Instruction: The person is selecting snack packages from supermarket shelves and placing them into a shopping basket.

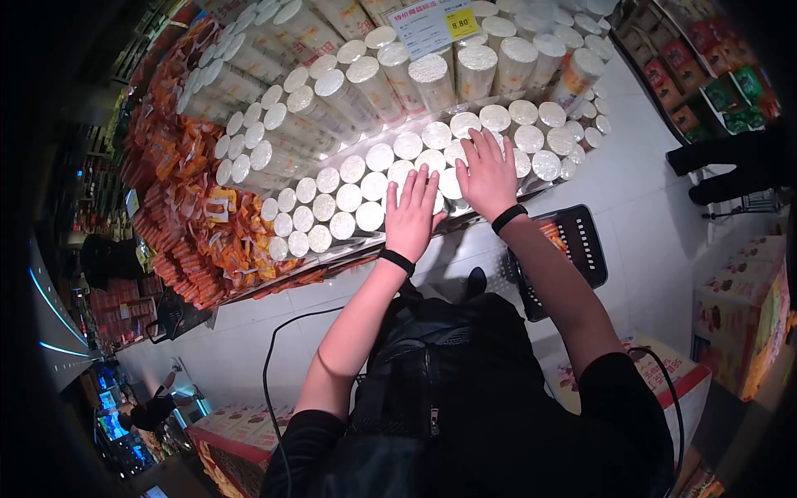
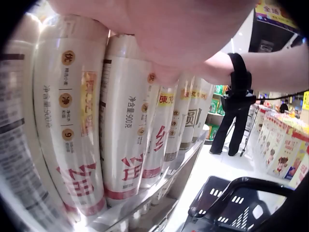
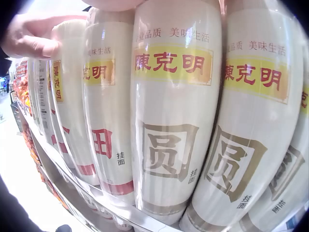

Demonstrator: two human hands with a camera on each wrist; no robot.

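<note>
Rows of upright cylindrical dried noodle packs (image 1: 349,197) fill the front shelf, their round white tops facing up. My left hand (image 1: 411,217) rests on the tops near the front edge, fingers straight. Just right of it, my right hand (image 1: 488,178) lies on neighbouring tops with its fingers extended. The left wrist view has the left palm (image 2: 169,34) over a clear-wrapped noodle pack (image 2: 126,111) with pink print. In the right wrist view, noodle packs (image 3: 171,106) with yellow and red labels stand side by side, and the left hand (image 3: 31,36) touches a pack top at the left.
Taller noodle packs (image 1: 477,70) rise behind, under a price sign (image 1: 432,25). Orange snack packets (image 1: 183,166) are heaped at left. A black shopping basket (image 1: 591,249) stands on the floor, and another person (image 2: 231,125) is at a cart. Cartons (image 1: 664,373) flank my body.
</note>
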